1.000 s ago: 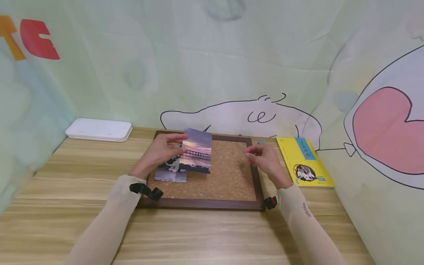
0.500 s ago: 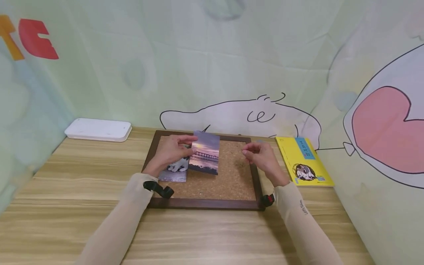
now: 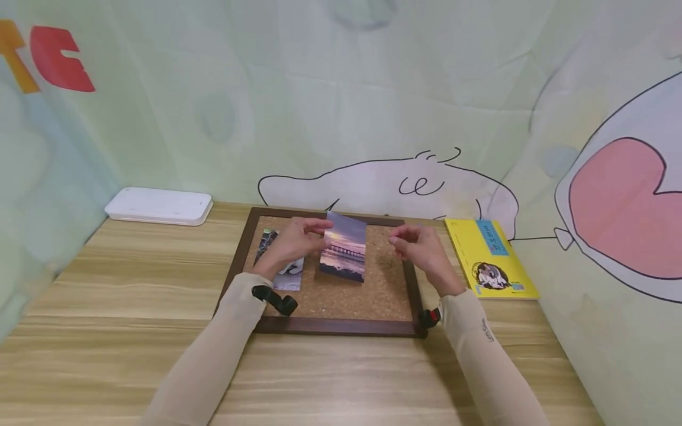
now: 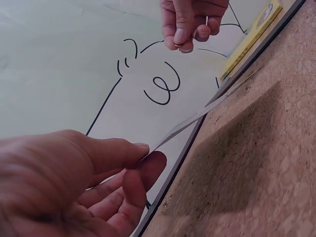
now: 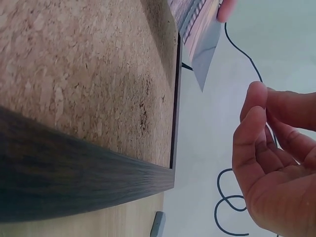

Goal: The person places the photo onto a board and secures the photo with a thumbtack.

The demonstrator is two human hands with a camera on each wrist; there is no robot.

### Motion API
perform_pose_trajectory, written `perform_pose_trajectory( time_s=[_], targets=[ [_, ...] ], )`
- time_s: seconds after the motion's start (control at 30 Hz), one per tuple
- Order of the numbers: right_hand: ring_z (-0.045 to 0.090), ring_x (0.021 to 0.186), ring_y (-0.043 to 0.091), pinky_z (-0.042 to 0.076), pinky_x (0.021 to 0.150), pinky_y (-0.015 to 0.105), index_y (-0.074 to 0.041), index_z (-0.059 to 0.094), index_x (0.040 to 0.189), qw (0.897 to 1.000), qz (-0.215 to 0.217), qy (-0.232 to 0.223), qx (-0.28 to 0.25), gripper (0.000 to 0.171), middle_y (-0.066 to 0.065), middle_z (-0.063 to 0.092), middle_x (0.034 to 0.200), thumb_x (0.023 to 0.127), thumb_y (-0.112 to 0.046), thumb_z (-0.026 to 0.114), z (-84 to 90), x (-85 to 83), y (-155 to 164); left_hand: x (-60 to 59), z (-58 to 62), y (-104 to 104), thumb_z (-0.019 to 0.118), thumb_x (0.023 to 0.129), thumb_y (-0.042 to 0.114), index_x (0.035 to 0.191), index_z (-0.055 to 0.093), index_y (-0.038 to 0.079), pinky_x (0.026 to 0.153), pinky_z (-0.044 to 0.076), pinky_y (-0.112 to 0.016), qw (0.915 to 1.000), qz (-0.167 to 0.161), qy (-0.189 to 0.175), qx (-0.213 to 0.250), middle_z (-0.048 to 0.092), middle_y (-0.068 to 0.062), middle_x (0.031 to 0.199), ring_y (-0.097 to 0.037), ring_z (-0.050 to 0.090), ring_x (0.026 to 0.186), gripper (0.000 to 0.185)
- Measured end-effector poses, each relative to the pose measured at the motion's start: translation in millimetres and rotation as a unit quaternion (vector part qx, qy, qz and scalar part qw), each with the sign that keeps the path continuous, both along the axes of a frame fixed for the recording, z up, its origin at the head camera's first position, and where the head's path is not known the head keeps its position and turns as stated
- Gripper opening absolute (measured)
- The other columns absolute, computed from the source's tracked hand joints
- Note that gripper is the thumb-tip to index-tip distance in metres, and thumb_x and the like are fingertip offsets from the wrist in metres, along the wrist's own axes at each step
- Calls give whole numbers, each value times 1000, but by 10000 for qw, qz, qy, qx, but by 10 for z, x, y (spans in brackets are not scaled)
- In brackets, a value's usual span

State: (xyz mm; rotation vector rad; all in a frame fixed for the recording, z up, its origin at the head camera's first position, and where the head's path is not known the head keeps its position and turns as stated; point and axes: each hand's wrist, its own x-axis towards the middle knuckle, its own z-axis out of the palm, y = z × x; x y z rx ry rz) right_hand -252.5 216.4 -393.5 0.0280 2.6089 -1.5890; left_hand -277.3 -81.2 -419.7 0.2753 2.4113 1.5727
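My left hand (image 3: 319,232) pinches the left edge of a sunset pier photo (image 3: 344,255) and holds it tilted above the cork board (image 3: 341,326). The left wrist view shows that photo (image 4: 197,118) edge-on between thumb and fingers (image 4: 145,155). My right hand (image 3: 398,239) hovers just right of the photo, fingers curled. In the left wrist view it (image 4: 190,29) pinches what looks like a thin pin (image 4: 206,20). A cat photo (image 3: 290,273) lies on the cork under my left wrist.
A dark wooden frame surrounds the cork board (image 5: 74,74). A white flat box (image 3: 158,207) sits at the back left, and a yellow book (image 3: 490,260) lies to the board's right. Printed fabric walls close in behind and on the right.
My left hand has carried the pier photo to the right, toward the board's middle. More of the cat photo is uncovered. The right hand has stayed nearly in place.
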Motion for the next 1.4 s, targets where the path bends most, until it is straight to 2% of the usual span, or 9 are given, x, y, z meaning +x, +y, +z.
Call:
perform_pose_trajectory(
  time_s=[0.27, 0.33, 0.5, 0.63, 0.83, 0.93, 1.2, 1.27, 1.4],
  targets=[
    [66, 81, 21, 60, 76, 37, -2, 75, 116, 9999, 87, 91, 51, 18, 26, 72, 112, 105, -15, 69, 7, -12, -41, -65, -81, 168, 74, 98, 13, 144, 69, 16, 94, 59, -37, 10000, 57, -64, 32, 69, -15, 139, -32, 70, 121, 46],
    [66, 80, 19, 60, 75, 37, -1, 75, 115, 9999, 111, 114, 30, 18, 27, 72, 112, 105, -14, 69, 10, -13, -48, -75, -112, 218, 75, 97, 12, 143, 70, 15, 94, 59, -37, 10000, 55, 15, -2, 71, -15, 137, -31, 70, 121, 46],
    [67, 81, 21, 60, 74, 36, 0, 74, 118, 9999, 112, 107, 42, 20, 26, 72, 114, 106, -15, 69, 18, -27, -69, -100, -185, 317, 77, 95, 9, 140, 71, 10, 107, 55, -46, 9993, -82, 371, -52, 74, -19, 134, -35, 69, 127, 45],
    [68, 86, 29, 60, 76, 39, -3, 75, 117, 9999, 87, 73, 86, 18, 26, 72, 116, 106, -16, 69, 20, -33, -87, -89, -207, 373, 78, 93, 8, 138, 73, 9, 110, 53, -51, 9990, -143, 424, -86, 75, -20, 132, -37, 69, 126, 45],
    [68, 82, 23, 60, 75, 38, -4, 75, 115, 9999, 94, 103, 68, 16, 26, 73, 114, 105, -15, 69, 8, -44, -82, -55, -249, 422, 79, 89, 5, 133, 75, 7, 100, 57, -46, 9981, -119, 510, -323, 77, -21, 125, -34, 71, 117, 44],
    [67, 84, 24, 60, 79, 41, -4, 75, 114, 10000, 57, 28, 37, 15, 26, 72, 115, 105, -14, 69, -2, -52, -81, -59, -286, 439, 79, 89, 5, 133, 75, 6, 97, 58, -43, 9970, -166, 594, -463, 77, -21, 122, -32, 72, 113, 45],
    [65, 91, 25, 58, 90, 47, -4, 73, 114, 9998, 19, -138, 122, 13, 16, 71, 109, 105, -12, 67, -54, -104, -64, -32, -296, 500, 79, 89, 6, 134, 74, 6, 79, 49, -29, 9920, -232, 770, -969, 73, -12, 103, -21, 64, 90, 45],
    [65, 94, 27, 57, 92, 48, -4, 73, 114, 9995, 20, -220, 206, 13, 15, 71, 109, 105, -12, 67, -58, -130, -62, -36, -300, 517, 79, 89, 6, 133, 75, 4, 75, 46, -27, 9908, -250, 825, -1044, 71, -9, 96, -19, 61, 85, 45],
    [62, 103, 27, 54, 93, 41, -9, 76, 114, 9962, 261, -466, 689, 14, 10, 71, 113, 104, -16, 69, -48, -222, -59, -39, -302, 546, 81, 88, 7, 130, 76, 4, 72, 43, -25, 9888, -225, 896, -1176, 68, -5, 87, -16, 58, 80, 43]
  ],
)
